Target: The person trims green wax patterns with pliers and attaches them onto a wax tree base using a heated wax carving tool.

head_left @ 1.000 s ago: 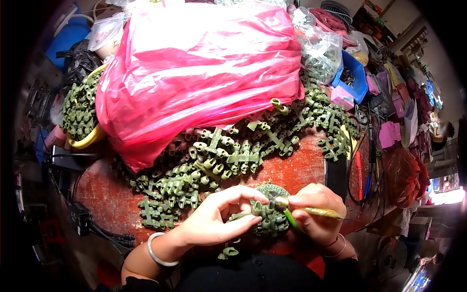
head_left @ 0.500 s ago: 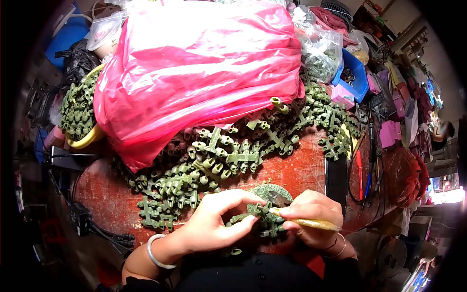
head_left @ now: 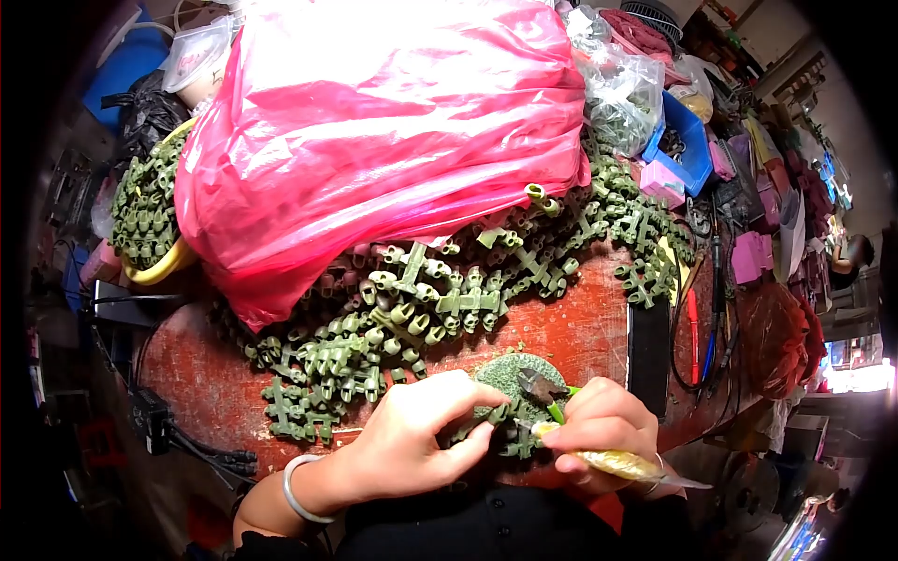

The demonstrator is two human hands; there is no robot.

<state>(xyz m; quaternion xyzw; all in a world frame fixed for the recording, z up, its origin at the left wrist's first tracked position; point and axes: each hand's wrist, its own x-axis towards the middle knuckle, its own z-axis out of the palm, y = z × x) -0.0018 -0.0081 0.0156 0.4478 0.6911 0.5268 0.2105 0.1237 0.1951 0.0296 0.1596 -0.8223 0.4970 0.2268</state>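
Observation:
My left hand point(head_left: 421, 433) pinches a green wax-like piece point(head_left: 494, 411) between thumb and fingertips, over a round speckled green disc point(head_left: 510, 372). In my right hand point(head_left: 603, 430) is a yellow-wrapped tool point(head_left: 622, 462), its tip pointing left at the piece. Pliers point(head_left: 541, 384) with green handles lie with their jaws over the disc, the handles running toward my right hand; whether that hand touches them I cannot tell. Part of another green cluster point(head_left: 519, 444) shows below the disc, partly hidden.
Many green clusters point(head_left: 468, 299) are heaped beyond my hands on the red table point(head_left: 571, 327), under a large pink plastic bag point(head_left: 393, 131). A yellow-rimmed basket point(head_left: 161, 269) stands left, a blue tray point(head_left: 690, 154) at upper right. A person point(head_left: 849, 254) is at far right.
The yellow-wrapped tool has tilted and shifted toward me, its tip still by the piece. More of the disc and the pliers shows. The piece in my left hand has turned.

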